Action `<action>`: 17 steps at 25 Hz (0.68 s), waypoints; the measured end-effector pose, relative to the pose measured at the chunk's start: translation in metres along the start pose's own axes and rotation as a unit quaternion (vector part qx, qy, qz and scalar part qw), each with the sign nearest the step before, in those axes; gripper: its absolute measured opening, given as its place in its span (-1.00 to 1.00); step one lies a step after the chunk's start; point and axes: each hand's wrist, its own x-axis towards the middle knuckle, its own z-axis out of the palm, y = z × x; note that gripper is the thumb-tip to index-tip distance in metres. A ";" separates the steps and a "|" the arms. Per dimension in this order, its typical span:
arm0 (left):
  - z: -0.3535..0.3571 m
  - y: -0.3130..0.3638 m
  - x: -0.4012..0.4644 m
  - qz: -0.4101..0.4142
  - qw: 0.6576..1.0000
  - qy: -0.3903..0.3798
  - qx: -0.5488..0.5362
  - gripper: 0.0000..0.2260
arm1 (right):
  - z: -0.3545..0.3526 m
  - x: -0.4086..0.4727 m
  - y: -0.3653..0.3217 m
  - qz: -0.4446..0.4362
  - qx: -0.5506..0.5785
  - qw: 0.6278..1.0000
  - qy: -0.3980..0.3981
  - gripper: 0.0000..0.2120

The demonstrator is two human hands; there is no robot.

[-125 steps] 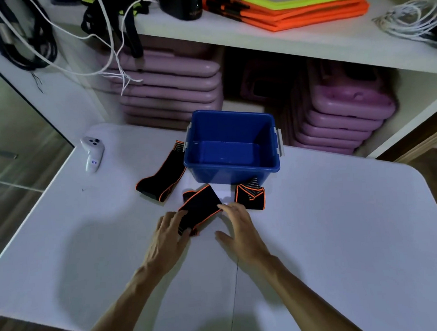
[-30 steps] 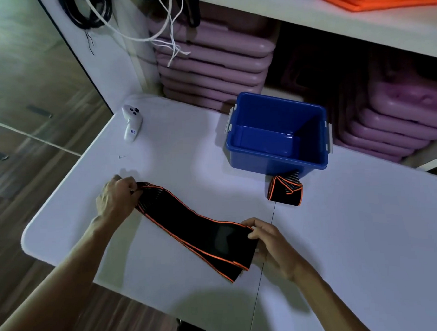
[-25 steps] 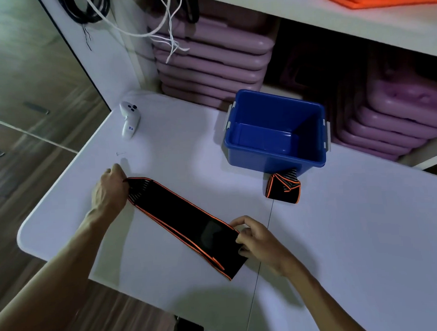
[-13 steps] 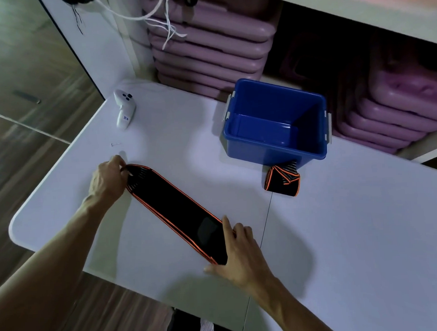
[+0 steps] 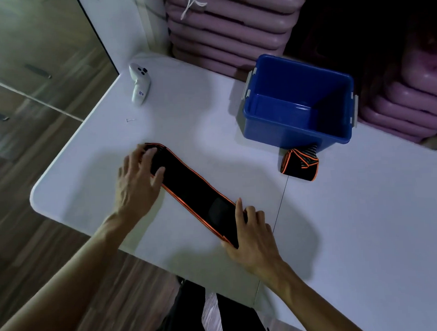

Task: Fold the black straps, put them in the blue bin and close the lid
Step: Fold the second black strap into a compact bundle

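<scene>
A long black strap (image 5: 191, 191) with orange edging lies flat and diagonal on the white table (image 5: 352, 222). My left hand (image 5: 138, 179) rests flat on its far left end with fingers spread. My right hand (image 5: 250, 234) presses flat on its near right end. A second black strap (image 5: 300, 164), folded into a small bundle, sits against the front of the blue bin (image 5: 296, 134). The bin stands open with nothing in it. No lid is in view.
A white handheld controller (image 5: 140, 82) lies at the table's far left corner, with a tiny screw (image 5: 130, 120) near it. Stacked purple cases (image 5: 231, 27) fill the shelf behind the bin. The table's left edge drops to a wooden floor (image 5: 34, 98).
My left hand has opened from pinching the strap's end to lying flat on it. My right hand stays flat on the other end. The camera tilted further down.
</scene>
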 end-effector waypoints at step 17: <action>0.030 0.000 -0.009 0.123 0.991 -0.015 0.043 -0.67 | 0.025 -0.030 0.013 -0.062 0.089 0.991 0.077 -0.22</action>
